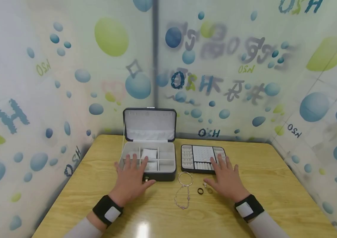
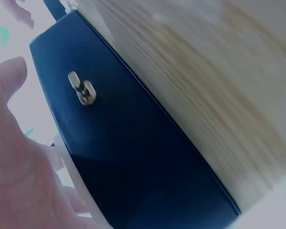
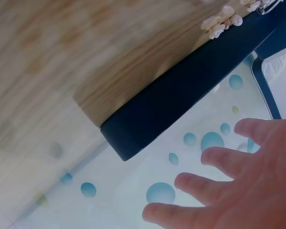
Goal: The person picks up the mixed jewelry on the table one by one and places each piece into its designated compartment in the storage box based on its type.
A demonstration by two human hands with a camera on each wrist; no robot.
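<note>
Left hand (image 1: 131,181) near box (image 1: 166,165), right hand (image 1: 227,180) near tray (image 1: 202,154)

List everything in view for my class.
Open box: 1, dark, pale-lined, left of centre
Clasp: 1, gold, box front
Cushions: 2, white, box's middle column
Tray: 1, dark, pale-lined, right of box
Bangle: 1, silvery, before tray's left corner
Chain: 1, silvery, nearer than bangle
Rings: 2, black and brownish, right of chain
Trinkets: unclear count, pale, by rings
Table: 1, yellowish wood, underneath
Backdrop: 1, pale, blue/green-spotted, behind table
Wristbands: 2, black and white, wrists
Sleeves: 2, pale, bottom edge
Left hand: 1, at box
Right hand: 1, at tray
</note>
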